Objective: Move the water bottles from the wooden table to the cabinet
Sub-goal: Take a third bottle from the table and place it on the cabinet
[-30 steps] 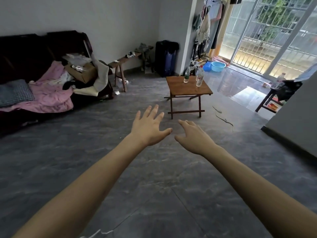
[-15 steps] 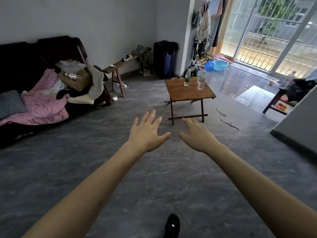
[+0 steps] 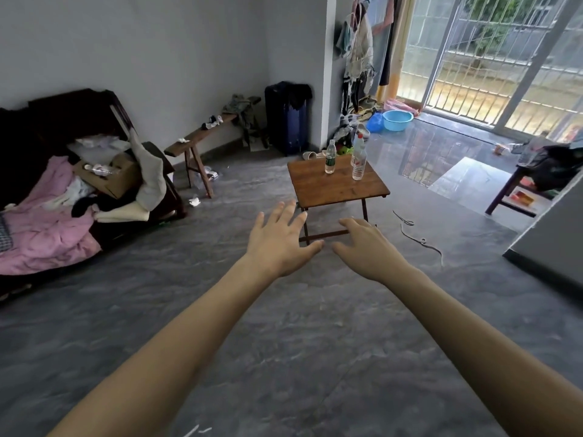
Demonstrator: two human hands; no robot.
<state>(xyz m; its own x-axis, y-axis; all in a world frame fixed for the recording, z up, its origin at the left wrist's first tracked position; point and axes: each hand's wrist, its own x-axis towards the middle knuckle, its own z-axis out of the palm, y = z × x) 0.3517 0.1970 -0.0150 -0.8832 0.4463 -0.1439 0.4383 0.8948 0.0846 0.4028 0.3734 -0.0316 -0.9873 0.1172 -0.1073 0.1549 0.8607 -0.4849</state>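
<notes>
A small wooden table point(image 3: 328, 190) stands on the grey floor ahead of me. Two clear water bottles stand upright near its far edge: one with a green label point(image 3: 330, 157) on the left and a taller one with a red label point(image 3: 359, 161) on the right. My left hand point(image 3: 279, 239) and my right hand point(image 3: 366, 247) are stretched out in front of me, palms down, fingers spread and holding nothing. Both hands are short of the table's near edge. No cabinet is plainly in view.
A dark sofa point(image 3: 63, 171) piled with pink bedding and a cardboard box lines the left wall. A wooden bench point(image 3: 202, 143) and a dark suitcase point(image 3: 285, 118) stand at the back. A cord point(image 3: 419, 239) lies right of the table. A grey wall corner point(image 3: 555, 238) juts in at right.
I have moved closer to the table, which now looks larger and sits nearer my hands. Both hands stay outstretched and empty. The shoe seen at the bottom edge is gone from view.
</notes>
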